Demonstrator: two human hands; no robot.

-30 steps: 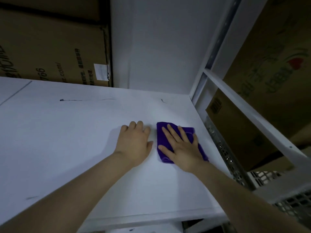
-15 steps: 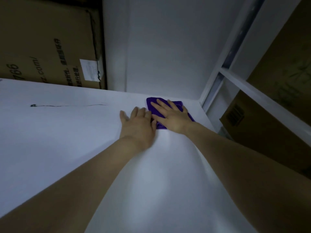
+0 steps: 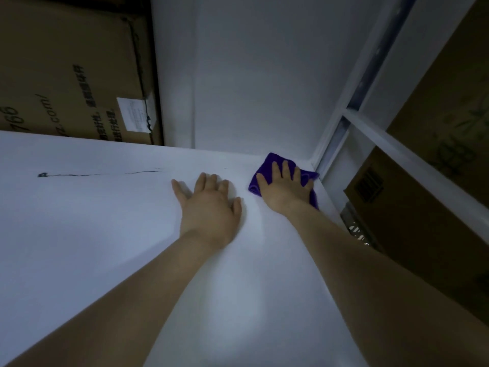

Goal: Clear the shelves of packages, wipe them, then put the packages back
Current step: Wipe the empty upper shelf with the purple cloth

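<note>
Pressing a purple cloth point(image 3: 264, 169) flat under spread fingers, the right hand point(image 3: 284, 190) works the shelf point(image 3: 105, 234) beside its rear right post point(image 3: 336, 133), the left hand point(image 3: 210, 207) resting open-palmed nearby, and the cloth looks soft, light and apt to bunch, best pinned from above.

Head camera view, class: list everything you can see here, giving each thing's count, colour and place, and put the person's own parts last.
Flat white shelf board: one, white, fills the lower view.
Purple folded cloth: one, purple, shelf's far right corner.
Brown cardboard boxes: one far left, at least two right.
White metal shelf frame: one, right.
Dark scuff line: one, far left of the shelf.
Left hand: flat on the shelf.
Right hand: flat on the cloth.
</note>
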